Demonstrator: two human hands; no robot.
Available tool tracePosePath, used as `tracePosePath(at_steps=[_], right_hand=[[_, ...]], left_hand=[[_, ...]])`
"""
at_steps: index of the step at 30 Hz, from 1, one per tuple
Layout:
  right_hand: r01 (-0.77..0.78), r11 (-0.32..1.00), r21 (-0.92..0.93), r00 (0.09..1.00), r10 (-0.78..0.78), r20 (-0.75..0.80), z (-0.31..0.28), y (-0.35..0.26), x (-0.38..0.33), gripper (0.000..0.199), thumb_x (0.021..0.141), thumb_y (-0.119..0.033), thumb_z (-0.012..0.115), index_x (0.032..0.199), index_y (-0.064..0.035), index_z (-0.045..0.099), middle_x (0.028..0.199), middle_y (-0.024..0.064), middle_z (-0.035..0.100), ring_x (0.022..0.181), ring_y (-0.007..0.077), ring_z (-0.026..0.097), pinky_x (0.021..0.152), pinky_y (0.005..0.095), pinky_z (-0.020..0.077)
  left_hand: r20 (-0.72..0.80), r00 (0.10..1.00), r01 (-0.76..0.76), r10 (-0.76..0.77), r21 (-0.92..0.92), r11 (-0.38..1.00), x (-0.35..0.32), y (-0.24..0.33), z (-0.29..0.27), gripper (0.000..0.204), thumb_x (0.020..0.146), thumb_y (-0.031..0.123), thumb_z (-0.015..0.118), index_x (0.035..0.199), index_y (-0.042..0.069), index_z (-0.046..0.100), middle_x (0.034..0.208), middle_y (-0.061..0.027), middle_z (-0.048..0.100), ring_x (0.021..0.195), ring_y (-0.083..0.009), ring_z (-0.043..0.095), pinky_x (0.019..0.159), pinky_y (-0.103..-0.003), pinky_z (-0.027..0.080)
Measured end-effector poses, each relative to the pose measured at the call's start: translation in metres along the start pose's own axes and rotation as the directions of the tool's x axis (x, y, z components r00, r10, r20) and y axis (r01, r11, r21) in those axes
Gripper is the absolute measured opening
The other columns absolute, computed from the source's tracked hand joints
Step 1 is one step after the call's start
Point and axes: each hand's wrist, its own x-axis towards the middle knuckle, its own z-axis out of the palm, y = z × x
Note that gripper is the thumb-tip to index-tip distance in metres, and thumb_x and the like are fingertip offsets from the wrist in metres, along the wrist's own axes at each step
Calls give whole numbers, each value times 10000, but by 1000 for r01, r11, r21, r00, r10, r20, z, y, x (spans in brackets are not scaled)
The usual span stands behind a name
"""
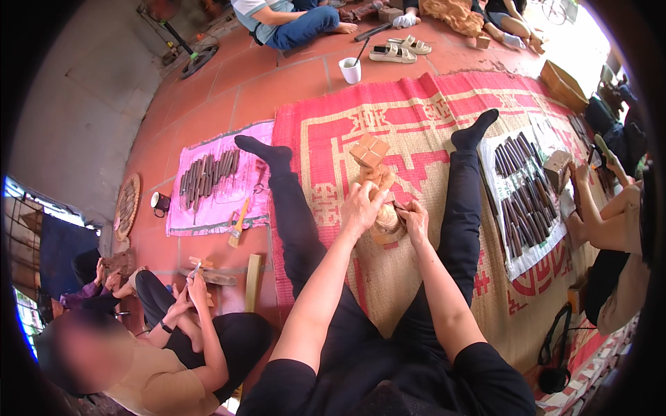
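A pale wooden carving [386, 220] lies on the mat between my outstretched legs, its far end a squared block [370, 150] marked with lines. My left hand [362, 206] is closed over the carving's middle from the left, fingers bent against the wood. On the right side of it, my right hand [415, 219] pinches a thin dark carving tool [398, 205], its tip close to the wood. The hand covers most of this tool, so its exact kind is hidden.
Chisels [522, 201] lie in rows on a white cloth to the right, and more chisels [207, 179] on a pink cloth to the left, near a brush [239, 223]. Other people work close on both sides. A white cup [350, 70] and sandals [393, 53] stand ahead.
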Motion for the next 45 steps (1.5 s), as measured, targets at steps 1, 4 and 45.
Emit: tracePosePath(at_steps=[1, 4, 45], right_hand=[[-7, 997, 77, 1000, 7, -1, 6, -17, -9, 82, 832, -24, 723, 850, -26, 643, 810, 0, 647, 712, 69, 570, 653, 228, 469], [120, 967, 227, 993, -120, -17, 25, -39, -20, 98, 840, -1, 710, 829, -27, 617, 893, 23, 661, 801, 66, 589, 704, 209, 469], [99, 912, 399, 995, -77, -70, 33, -27, -29, 153, 814, -44, 769, 784, -25, 620, 819, 15, 629, 752, 102, 582, 727, 240, 474]], left_hand=[[-11, 1000, 9, -9, 4, 1000, -1, -4, -1, 396, 931, 509, 551, 1037, 132, 602, 1029, -123, 574, 937, -312, 640, 790, -446, 516], [-27, 1000, 1, -1, -4, 1000, -1, -4, -1, 396, 928, 509, 549, 1027, 130, 604, 1034, -122, 576, 935, -316, 640, 786, -443, 516], [-32, 999, 2, -3, -33, 999, 0, -9, 0, 395, 916, 532, 556, 1019, 156, 616, 1027, -110, 569, 944, -311, 635, 789, -442, 502]])
